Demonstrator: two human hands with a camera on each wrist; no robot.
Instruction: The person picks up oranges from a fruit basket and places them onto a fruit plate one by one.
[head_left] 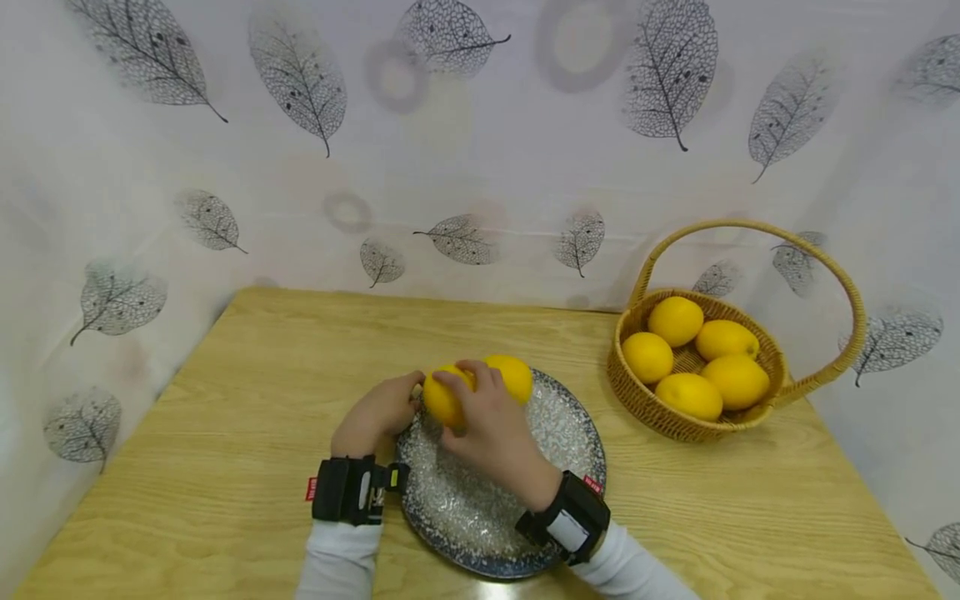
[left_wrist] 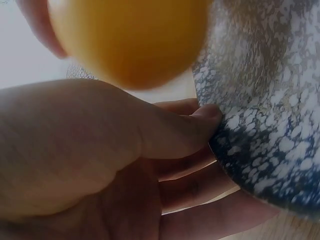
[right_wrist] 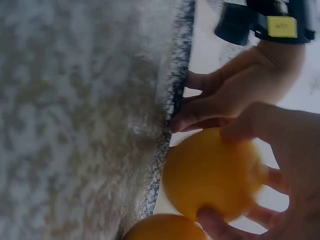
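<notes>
My right hand (head_left: 498, 429) grips a yellow lemon (head_left: 442, 402) above the far left rim of a speckled grey plate (head_left: 472, 508) with a dark edge. Thumb and fingers wrap round this lemon in the right wrist view. A second lemon (head_left: 514, 377) lies at the plate's far edge, partly hidden by the right hand. On the plate's left side, my left hand (head_left: 375, 414) pinches the rim. The left wrist view shows its thumb (left_wrist: 175, 131) at the plate's edge and other fingers below, with the held lemon (left_wrist: 135, 42) just above.
A wicker basket (head_left: 667, 423) with a tall arched handle (head_left: 750, 225) stands at the right rear, holding several lemons (head_left: 735, 382). The wooden table (head_left: 225, 467) meets a leaf-patterned cloth (head_left: 517, 167) at its back and left edges.
</notes>
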